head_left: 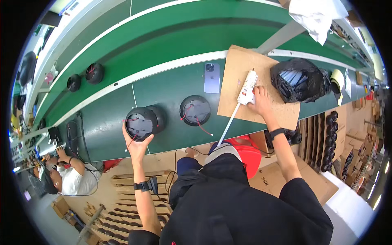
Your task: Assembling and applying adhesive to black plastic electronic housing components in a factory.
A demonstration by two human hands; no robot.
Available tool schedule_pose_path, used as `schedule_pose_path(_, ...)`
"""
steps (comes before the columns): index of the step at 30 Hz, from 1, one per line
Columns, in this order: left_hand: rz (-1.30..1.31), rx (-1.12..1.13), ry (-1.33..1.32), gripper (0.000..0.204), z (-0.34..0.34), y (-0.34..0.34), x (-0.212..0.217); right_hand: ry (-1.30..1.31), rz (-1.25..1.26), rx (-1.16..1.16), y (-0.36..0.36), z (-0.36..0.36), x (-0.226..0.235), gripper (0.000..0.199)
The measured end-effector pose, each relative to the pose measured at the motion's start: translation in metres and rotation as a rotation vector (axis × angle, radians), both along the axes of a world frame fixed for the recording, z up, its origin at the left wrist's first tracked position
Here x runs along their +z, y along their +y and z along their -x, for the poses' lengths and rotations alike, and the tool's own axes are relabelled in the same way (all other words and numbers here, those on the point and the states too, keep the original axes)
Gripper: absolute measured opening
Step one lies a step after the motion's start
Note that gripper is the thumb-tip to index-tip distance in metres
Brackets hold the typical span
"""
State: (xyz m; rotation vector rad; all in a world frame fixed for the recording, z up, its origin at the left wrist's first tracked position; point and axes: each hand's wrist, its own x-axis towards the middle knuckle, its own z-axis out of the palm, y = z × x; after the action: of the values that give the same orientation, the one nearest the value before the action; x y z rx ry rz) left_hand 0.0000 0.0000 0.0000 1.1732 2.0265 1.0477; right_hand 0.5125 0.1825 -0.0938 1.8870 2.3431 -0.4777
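My left hand (138,148) is wrapped round the near edge of a round black housing (141,125) with a grey inner face and thin red wires. Another round black part (160,115) sits directly behind it, partly hidden. My right hand (260,103) grips a white hot glue gun (248,86), its nozzle pointing away from me over a cardboard sheet (232,77). A long whitish glue stick (229,122) runs out of the gun's back end toward me. Between my hands, a similar black housing (195,109) lies on the green bench, its red wires loose.
A purple phone (212,79) lies beside the cardboard. To the right rests a black plastic bag (300,79) holding pale sticks. Two black round parts (94,73) stand on the green conveyor surface (171,36) beyond a pale rail. Another person (73,179) works at the far left.
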Motion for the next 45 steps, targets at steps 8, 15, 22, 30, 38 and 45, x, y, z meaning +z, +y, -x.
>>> schedule_pose_path(8, 0.007, 0.056, -0.105, 0.129, -0.024, 0.007, -0.002, 0.586, 0.017, 0.154, -0.033, 0.094, 0.084, 0.095)
schedule_pose_path(15, -0.106, 0.123, -0.113, 0.111, 0.008, -0.053, -0.125, 0.522, 0.210, 0.413, -0.041, 0.209, 0.064, 0.128)
schedule_pose_path(22, -0.179, 0.416, -0.254, 0.124, -0.049, 0.031, -0.110, 0.475, -0.037, 0.478, -0.033, 0.210, 0.034, 0.120)
schedule_pose_path(30, -0.328, 0.420, -0.025, 0.125, -0.051, -0.011, -0.103, 0.497, 0.005, 0.449, -0.036, 0.203, 0.025, 0.121)
schedule_pose_path(38, -0.384, 0.405, -0.089, 0.121, -0.039, -0.076, -0.078, 0.621, -0.038, 0.671, -0.067, 0.248, 0.099, 0.130)
schedule_pose_path(45, -0.399, 0.226, -0.057, 0.121, -0.019, -0.177, -0.038, 0.773, 0.129, 1.058, -0.199, 0.348, 0.157, 0.136)
